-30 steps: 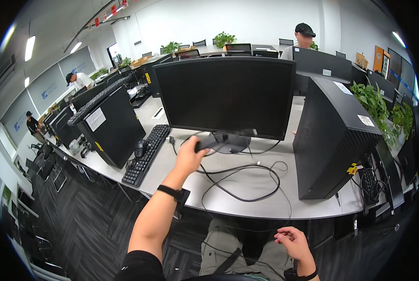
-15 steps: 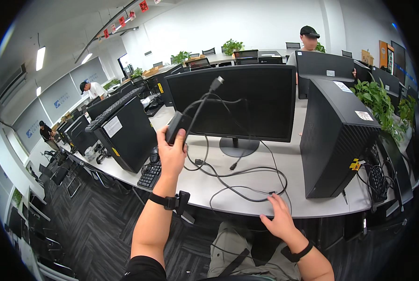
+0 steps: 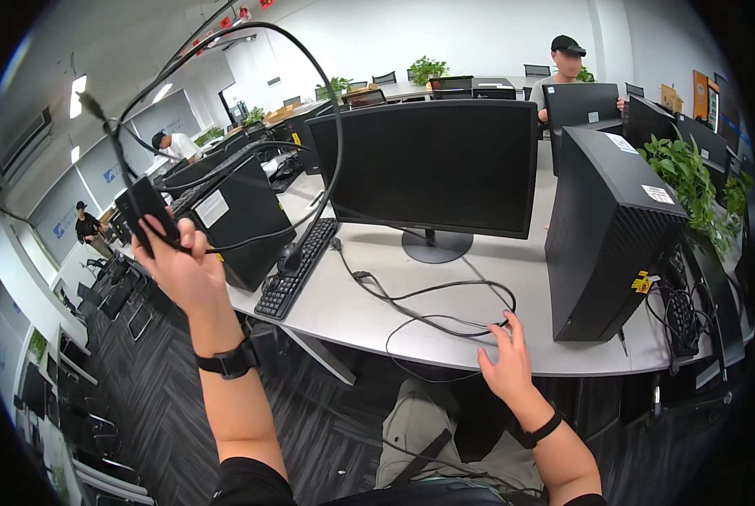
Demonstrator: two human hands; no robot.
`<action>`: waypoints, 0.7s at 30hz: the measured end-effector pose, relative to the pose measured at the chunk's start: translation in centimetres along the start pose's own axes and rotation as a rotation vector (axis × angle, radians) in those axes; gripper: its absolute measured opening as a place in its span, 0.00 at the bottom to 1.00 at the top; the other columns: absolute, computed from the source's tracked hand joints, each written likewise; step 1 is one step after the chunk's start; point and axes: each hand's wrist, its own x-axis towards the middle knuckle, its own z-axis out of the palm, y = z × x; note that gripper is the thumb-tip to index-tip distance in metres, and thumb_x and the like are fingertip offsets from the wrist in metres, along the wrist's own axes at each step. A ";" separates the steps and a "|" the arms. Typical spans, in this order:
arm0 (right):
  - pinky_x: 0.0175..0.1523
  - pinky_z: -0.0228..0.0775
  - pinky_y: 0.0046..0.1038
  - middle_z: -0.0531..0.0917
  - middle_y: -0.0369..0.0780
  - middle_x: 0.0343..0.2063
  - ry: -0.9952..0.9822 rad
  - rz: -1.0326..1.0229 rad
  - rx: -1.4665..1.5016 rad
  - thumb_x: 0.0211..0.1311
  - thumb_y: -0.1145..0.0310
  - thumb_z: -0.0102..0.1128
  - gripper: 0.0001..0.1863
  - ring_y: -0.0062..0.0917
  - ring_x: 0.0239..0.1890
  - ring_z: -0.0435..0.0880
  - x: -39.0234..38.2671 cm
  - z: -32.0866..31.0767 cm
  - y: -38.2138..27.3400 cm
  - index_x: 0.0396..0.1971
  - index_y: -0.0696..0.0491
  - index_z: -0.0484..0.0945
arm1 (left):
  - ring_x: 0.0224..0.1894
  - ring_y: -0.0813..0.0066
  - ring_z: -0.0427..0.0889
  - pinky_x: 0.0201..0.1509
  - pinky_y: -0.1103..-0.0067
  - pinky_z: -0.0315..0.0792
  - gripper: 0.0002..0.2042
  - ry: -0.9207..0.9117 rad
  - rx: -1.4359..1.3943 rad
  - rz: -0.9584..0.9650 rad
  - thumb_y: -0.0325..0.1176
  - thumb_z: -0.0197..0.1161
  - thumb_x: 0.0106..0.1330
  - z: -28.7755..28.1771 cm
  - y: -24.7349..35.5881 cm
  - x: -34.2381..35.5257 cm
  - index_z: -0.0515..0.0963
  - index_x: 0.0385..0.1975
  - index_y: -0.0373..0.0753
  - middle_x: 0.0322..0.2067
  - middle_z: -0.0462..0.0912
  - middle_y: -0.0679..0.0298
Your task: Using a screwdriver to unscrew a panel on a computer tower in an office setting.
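Note:
Raised at the left, my left hand (image 3: 188, 270) is closed around a black power adapter (image 3: 147, 212). From it a black cable (image 3: 337, 152) arches high and loops in front of the monitor; a connector end (image 3: 91, 105) sticks up above the hand. My right hand (image 3: 510, 364) is over the desk's front edge, fingers apart, fingertips at the black cables (image 3: 432, 319) lying in loose loops; whether they touch is hard to tell. Behind the cables stands a black monitor (image 3: 428, 169) on a round base (image 3: 436, 246).
A black keyboard (image 3: 297, 274) with a mouse (image 3: 290, 258) lies left of the monitor. Computer towers stand on the desk (image 3: 377, 337) at left (image 3: 247, 215) and right (image 3: 609, 236). Cables bunch beside the right tower. A person (image 3: 566, 72) handles a monitor across the desk; others work farther left.
My left hand has swung left with the adapter, drawing its cable into a high loop. My right hand has shifted slightly up. The person across the desk has lowered the monitor.

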 end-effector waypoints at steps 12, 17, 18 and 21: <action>0.67 0.58 0.38 0.62 0.61 0.62 -0.315 0.266 -0.289 0.55 0.58 0.61 0.34 0.52 0.63 0.64 10.4 5.4 6.6 0.57 0.65 0.67 | 0.22 0.80 0.66 0.16 0.89 0.53 0.06 0.102 0.063 -0.034 0.35 0.56 0.71 -7.4 6.2 3.8 0.73 0.42 0.41 0.34 0.73 0.60; 0.65 0.62 0.36 0.67 0.53 0.61 -0.388 0.249 -0.208 0.54 0.61 0.60 0.26 0.43 0.61 0.69 11.5 4.7 8.7 0.52 0.59 0.74 | 0.23 0.80 0.64 0.17 0.90 0.53 0.08 0.147 0.049 0.033 0.35 0.51 0.73 -12.4 10.1 5.4 0.77 0.44 0.42 0.35 0.74 0.58; 0.62 0.65 0.37 0.71 0.49 0.59 -0.349 0.231 -0.224 0.54 0.63 0.61 0.23 0.43 0.59 0.71 11.1 4.3 8.8 0.50 0.57 0.76 | 0.23 0.81 0.64 0.17 0.90 0.53 0.09 0.117 0.067 0.038 0.35 0.51 0.73 -13.3 10.8 5.3 0.76 0.44 0.41 0.36 0.74 0.58; 0.55 0.70 0.38 0.75 0.45 0.51 -0.213 0.269 -0.111 0.54 0.66 0.60 0.16 0.42 0.52 0.76 9.7 2.9 8.9 0.43 0.54 0.79 | 0.23 0.82 0.63 0.16 0.89 0.52 0.11 0.131 0.146 0.065 0.37 0.57 0.70 -15.3 12.1 4.1 0.74 0.41 0.34 0.36 0.76 0.60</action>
